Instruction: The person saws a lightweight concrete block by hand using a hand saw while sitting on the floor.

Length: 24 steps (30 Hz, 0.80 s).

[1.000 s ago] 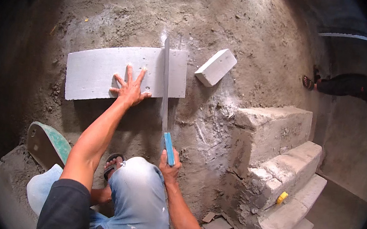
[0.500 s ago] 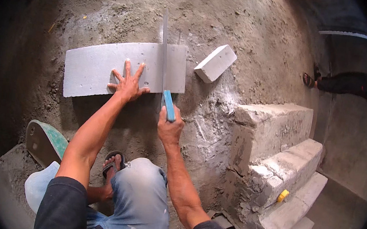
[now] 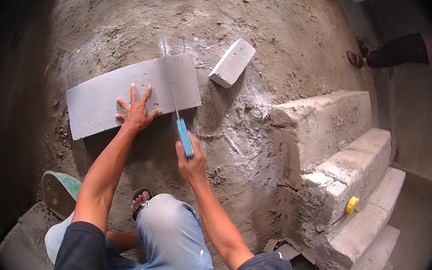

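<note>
Handsaw (image 3: 173, 92) work seems to be the step in hand: we have the blade across the aerated-concrete block (image 3: 105, 95) near its right end, and we judge this to be partway through a cutting stroke, though how deep it has gone we cannot tell. Our right hand (image 3: 193, 160) is curled round the blue handle (image 3: 185, 138), just off the block's near edge; the tip, blurred, reaches past the far edge. Our left hand (image 3: 136, 113) lies flat on the block left of the blade, fingers and thumb fanned wide, grasping nothing. The block lies on the rough floor (image 3: 132, 28) in front of us, and a smaller block (image 3: 233, 63) rests apart from it, beyond its right end.

As we read it, the next move calls for a steady stroke along the same line, with the left hand bearing down and its thumb kept clear of the blade.

Against half a second ago, we have the handle drawn back slightly from the block's near edge. Our view has turned, so the block slants up to the right and the concrete steps (image 3: 349, 158) appear rotated. Our left hand keeps its place on the block.
</note>
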{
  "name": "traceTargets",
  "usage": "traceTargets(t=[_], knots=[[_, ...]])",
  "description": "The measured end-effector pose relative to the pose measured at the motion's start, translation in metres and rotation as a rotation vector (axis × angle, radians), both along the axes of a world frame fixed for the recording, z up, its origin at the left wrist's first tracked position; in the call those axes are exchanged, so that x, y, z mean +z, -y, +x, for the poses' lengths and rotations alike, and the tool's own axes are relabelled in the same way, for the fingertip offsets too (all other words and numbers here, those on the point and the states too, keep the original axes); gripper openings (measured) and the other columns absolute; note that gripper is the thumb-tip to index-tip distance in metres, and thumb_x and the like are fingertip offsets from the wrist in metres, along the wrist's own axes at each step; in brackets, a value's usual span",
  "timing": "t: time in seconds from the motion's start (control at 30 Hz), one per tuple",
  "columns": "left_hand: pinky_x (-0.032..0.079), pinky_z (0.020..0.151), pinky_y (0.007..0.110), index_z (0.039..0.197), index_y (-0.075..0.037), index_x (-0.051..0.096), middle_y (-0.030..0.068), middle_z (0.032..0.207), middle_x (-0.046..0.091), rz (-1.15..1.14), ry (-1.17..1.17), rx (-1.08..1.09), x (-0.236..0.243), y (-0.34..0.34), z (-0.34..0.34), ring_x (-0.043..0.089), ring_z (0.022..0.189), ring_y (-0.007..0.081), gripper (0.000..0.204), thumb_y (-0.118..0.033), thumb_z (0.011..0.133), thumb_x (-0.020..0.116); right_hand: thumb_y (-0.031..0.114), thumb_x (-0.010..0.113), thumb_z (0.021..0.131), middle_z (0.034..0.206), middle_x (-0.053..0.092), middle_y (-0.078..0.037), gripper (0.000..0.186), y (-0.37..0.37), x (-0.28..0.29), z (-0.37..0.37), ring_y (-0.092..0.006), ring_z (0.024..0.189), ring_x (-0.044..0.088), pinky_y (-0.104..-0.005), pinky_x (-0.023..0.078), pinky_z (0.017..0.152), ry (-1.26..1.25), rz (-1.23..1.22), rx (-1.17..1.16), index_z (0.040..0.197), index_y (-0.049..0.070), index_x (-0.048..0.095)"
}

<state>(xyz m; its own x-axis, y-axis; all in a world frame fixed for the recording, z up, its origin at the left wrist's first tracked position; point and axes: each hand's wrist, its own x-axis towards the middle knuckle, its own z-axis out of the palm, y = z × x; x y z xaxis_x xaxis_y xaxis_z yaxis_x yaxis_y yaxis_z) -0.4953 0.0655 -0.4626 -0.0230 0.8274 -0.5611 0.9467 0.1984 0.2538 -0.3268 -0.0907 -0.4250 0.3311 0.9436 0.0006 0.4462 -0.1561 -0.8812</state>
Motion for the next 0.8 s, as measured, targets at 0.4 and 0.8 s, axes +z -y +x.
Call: traceTargets(t=[0.4, 0.8], knots=[[0.022, 0.096, 0.086, 0.152, -0.048, 0.022, 0.0049, 0.165, -0.007, 0.047, -0.017, -0.039, -0.009, 0.004, -0.002, -0.001, 0.138, 0.0673, 0.089, -0.06, 0.079, 0.071, 0.021, 0.064, 0.093, 0.11, 0.067, -0.027, 0.042, 0.038, 0.005, 0.009, -0.0394, 0.094, 0.071, -0.0412, 0.058, 0.074, -0.053, -0.13, 0.044, 0.125, -0.005, 0.056], [0.027, 0.094, 0.085, 0.152, -0.046, 0.023, 0.0069, 0.165, -0.005, 0.035, -0.031, -0.039, -0.012, 0.0, -0.007, 0.0, 0.137, 0.0674, 0.09, -0.055, 0.078, 0.075, 0.017, 0.064, 0.093, 0.102, 0.069, -0.023, 0.034, 0.051, -0.002, 0.003, -0.0349, 0.091, 0.071, -0.0405, 0.057, 0.076, -0.071, -0.03, -0.002, 0.121, -0.002, 0.06]])
